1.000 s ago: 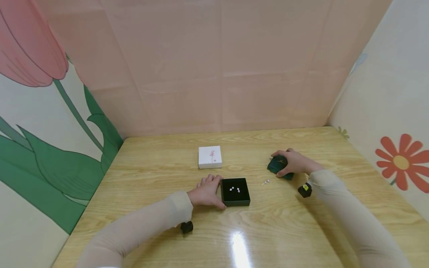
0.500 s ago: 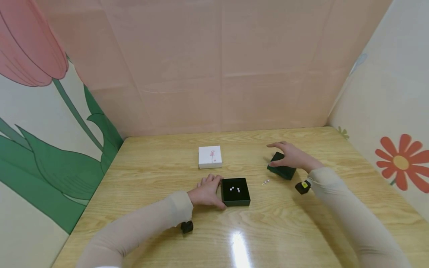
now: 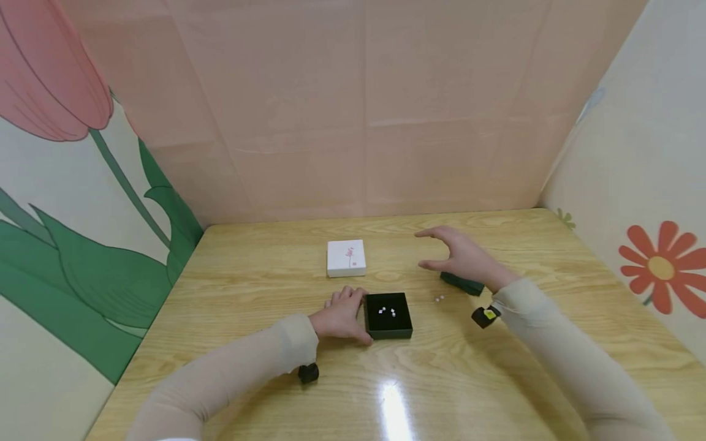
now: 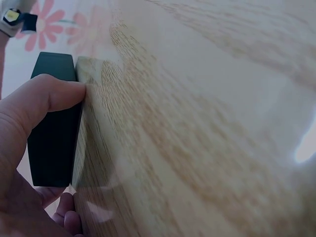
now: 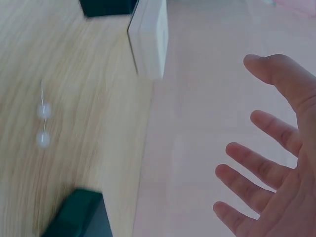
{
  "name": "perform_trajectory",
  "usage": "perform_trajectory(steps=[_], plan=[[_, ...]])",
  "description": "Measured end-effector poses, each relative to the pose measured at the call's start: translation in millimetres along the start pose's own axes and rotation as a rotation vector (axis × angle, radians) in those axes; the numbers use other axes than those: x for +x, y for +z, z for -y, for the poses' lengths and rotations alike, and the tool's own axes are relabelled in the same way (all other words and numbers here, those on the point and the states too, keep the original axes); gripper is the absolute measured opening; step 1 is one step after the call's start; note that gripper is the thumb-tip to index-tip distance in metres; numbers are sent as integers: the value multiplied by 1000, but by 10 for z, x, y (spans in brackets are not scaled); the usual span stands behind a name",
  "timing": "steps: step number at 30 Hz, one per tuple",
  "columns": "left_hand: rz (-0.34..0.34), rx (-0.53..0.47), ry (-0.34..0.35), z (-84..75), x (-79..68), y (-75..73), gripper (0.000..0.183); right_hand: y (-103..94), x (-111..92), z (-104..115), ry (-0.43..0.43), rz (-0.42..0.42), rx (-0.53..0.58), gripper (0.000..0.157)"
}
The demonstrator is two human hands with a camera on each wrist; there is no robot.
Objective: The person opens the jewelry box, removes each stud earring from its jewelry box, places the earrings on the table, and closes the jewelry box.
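Observation:
My left hand (image 3: 341,315) holds the open dark green jewelry box (image 3: 390,334) at its left side, the thumb against the near wall and the fingers by the far corner. On the box's black lining lie small sparkling earrings (image 3: 393,312). My right hand (image 3: 463,257) hovers over the table with thumb and fingers spread, touching nothing. Partly hidden beneath it is a dark green box lid (image 3: 463,285). Between the lid and the box lies an earring with two pearl-like beads (image 5: 44,126), seen more closely in the right wrist view.
A white box (image 3: 345,258) with a pink flower print stands behind the jewelry box. The wooden table (image 3: 265,257) meets a pink backdrop (image 3: 292,153) at its far edge. Printed walls (image 3: 618,184) rise on both sides.
My right hand has let go of the dark green lid, spread its fingers, and moved up and left. The lid stays on the table. My left hand has not moved.

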State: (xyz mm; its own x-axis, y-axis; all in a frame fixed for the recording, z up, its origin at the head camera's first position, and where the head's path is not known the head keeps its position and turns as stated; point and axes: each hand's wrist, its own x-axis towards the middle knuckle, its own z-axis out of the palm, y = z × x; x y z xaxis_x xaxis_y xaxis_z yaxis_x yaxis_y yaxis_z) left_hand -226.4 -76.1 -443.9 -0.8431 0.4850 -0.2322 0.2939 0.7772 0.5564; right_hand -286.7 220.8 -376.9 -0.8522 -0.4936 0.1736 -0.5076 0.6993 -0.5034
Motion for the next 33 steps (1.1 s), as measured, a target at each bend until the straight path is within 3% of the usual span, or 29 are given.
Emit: perform_trajectory(steps=[14,25,33], plan=[[5,7,-14,0,13,6,96,278,-112,329,-45,96,140,59],[-3,13,-6,8,15,4,94,517,-165,394,-74,186,139,51],[-11,11,-1,-4,8,1,92,641,-172,353,-146,244,102,43]])
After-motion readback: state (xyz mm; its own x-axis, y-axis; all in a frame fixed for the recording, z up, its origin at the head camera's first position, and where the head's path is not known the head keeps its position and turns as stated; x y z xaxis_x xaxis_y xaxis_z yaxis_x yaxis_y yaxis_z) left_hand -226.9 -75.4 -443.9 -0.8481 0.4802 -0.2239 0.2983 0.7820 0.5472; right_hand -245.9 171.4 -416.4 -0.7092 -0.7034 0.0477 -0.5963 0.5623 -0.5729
